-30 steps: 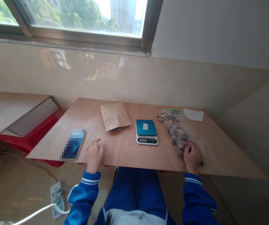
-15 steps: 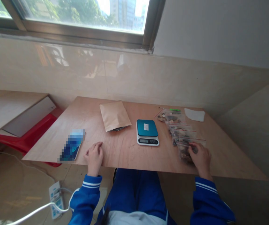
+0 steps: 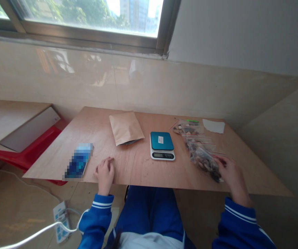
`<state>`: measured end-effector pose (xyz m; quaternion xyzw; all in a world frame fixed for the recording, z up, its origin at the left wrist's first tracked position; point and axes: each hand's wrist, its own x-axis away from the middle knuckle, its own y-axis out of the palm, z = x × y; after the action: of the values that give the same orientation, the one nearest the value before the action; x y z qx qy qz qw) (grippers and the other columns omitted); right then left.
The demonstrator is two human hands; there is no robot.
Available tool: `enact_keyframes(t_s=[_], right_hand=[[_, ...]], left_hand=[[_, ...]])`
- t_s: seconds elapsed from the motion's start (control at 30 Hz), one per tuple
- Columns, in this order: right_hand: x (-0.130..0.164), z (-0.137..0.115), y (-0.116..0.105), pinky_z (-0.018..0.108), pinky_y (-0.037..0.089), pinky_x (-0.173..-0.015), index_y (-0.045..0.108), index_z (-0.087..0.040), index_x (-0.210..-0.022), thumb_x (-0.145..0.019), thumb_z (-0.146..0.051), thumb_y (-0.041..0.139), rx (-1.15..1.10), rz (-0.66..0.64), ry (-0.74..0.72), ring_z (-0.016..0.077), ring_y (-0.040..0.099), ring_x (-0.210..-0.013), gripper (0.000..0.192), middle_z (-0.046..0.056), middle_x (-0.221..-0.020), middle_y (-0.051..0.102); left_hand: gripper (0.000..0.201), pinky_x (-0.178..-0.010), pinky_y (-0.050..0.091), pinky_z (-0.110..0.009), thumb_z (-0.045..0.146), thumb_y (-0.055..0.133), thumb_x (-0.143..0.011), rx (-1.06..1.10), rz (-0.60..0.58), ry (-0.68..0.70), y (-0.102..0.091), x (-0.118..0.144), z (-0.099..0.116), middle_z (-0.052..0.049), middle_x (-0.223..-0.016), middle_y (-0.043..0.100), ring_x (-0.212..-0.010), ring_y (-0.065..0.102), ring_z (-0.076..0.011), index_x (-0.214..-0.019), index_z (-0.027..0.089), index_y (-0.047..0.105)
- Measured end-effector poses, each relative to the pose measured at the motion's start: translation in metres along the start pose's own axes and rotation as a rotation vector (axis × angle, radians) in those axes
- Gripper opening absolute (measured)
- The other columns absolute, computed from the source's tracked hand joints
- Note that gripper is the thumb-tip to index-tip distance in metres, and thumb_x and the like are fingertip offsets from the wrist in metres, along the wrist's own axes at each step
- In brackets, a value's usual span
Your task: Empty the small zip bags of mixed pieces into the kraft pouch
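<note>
Your right hand [image 3: 229,169] pinches the upper edge of the nearest clear bag [image 3: 206,163] at the near right of the tabletop [image 3: 138,169], fingers narrow around the plastic. Fingertips and bag edge blur together there, so the exact grip is hard to make out. Inside the bag are dark brown and blackish pieces; you cannot tell what they are. Its far end overlaps the other clear bags [image 3: 188,129], whose red seal lines show in a row going back and whose overlap hides how many there are. The farthest holds tan and brown bits, with a bright green strip [image 3: 192,121] at its far edge. A white sheet [image 3: 213,126] lies just beside them, its face showing no readable marks.

Left of the bags stands your scale [image 3: 162,146], its teal plate bare but for a label too small to read; the display figures are unreadable too. Farther left, the kraft pouch [image 3: 127,128] lies with a dark slit at its near end, its contents hidden.

Your left hand [image 3: 105,174] rests at the near edge, fingers half curled; its palm side is hidden, so you cannot tell whether anything is in it. Beside it, the phone [image 3: 79,160] has its screen blocked out by pixelation.
</note>
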<state>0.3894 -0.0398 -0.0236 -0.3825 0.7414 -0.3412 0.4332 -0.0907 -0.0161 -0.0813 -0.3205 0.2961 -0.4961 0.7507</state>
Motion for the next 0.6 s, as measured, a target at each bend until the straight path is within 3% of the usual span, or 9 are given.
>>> enact_keyframes(t_s=[0.13, 0.23, 0.33, 0.4, 0.47, 0.6], right_hand=[[0.006, -0.061, -0.016, 0.041, 0.050, -0.071, 0.075, -0.016, -0.085, -0.082, -0.046, 0.046, -0.089, 0.045, 0.059, 0.0265, 0.063, -0.075, 0.042, 0.014, -0.085, 0.069], [0.021, -0.124, -0.019, 0.038, 0.051, -0.071, 0.076, -0.017, -0.090, -0.085, -0.048, 0.050, -0.263, 0.033, -0.015, 0.0243, 0.064, -0.075, 0.041, 0.012, -0.088, 0.069], [0.041, -0.182, -0.012, 0.033, 0.052, -0.076, 0.075, -0.020, -0.096, -0.089, -0.040, 0.051, -0.513, -0.192, -0.115, 0.0214, 0.066, -0.082, 0.032, 0.009, -0.091, 0.070], [0.053, -0.208, -0.006, 0.029, 0.053, -0.077, 0.074, -0.021, -0.100, -0.092, -0.035, 0.050, -0.676, -0.361, -0.183, 0.0194, 0.067, -0.086, 0.029, 0.008, -0.092, 0.070], [0.064, -0.223, 0.000, 0.028, 0.053, -0.080, 0.073, -0.022, -0.106, -0.093, -0.030, 0.048, -0.778, -0.458, -0.226, 0.0182, 0.067, -0.091, 0.029, 0.007, -0.096, 0.069], [0.074, -0.231, 0.006, 0.026, 0.055, -0.077, 0.073, -0.022, -0.105, -0.091, -0.026, 0.052, -0.883, -0.507, -0.191, 0.0177, 0.068, -0.089, 0.025, 0.007, -0.096, 0.070]], left_hand=[[0.028, -0.101, 0.037, -0.045, 0.027, 0.042, -0.091, 0.401, -0.068, 0.065, -0.005, 0.015, 0.033, -0.010, -0.116, 0.066, -0.114, 0.057, -0.0257, -0.110, 0.019, 0.061], [0.028, -0.088, 0.047, -0.036, 0.037, 0.044, -0.094, 0.741, -0.364, 0.148, -0.008, 0.041, 0.075, -0.009, -0.108, 0.068, -0.097, 0.064, -0.0215, -0.105, 0.019, 0.062], [0.030, -0.080, 0.048, -0.031, 0.039, 0.043, -0.095, 0.955, -0.606, 0.252, -0.010, 0.065, 0.114, -0.008, -0.100, 0.068, -0.086, 0.064, -0.0177, -0.106, 0.018, 0.062], [0.029, -0.078, 0.047, -0.029, 0.039, 0.042, -0.096, 1.007, -0.624, 0.274, -0.010, 0.074, 0.128, -0.006, -0.094, 0.066, -0.085, 0.062, -0.0161, -0.101, 0.018, 0.061], [0.028, -0.077, 0.046, -0.027, 0.041, 0.042, -0.096, 1.010, -0.552, 0.243, -0.010, 0.077, 0.132, -0.003, -0.086, 0.063, -0.081, 0.059, -0.0148, -0.093, 0.018, 0.058], [0.029, -0.074, 0.044, -0.027, 0.045, 0.044, -0.095, 0.917, -0.503, 0.177, -0.010, 0.074, 0.126, -0.002, -0.082, 0.061, -0.079, 0.058, -0.0153, -0.089, 0.018, 0.055]])
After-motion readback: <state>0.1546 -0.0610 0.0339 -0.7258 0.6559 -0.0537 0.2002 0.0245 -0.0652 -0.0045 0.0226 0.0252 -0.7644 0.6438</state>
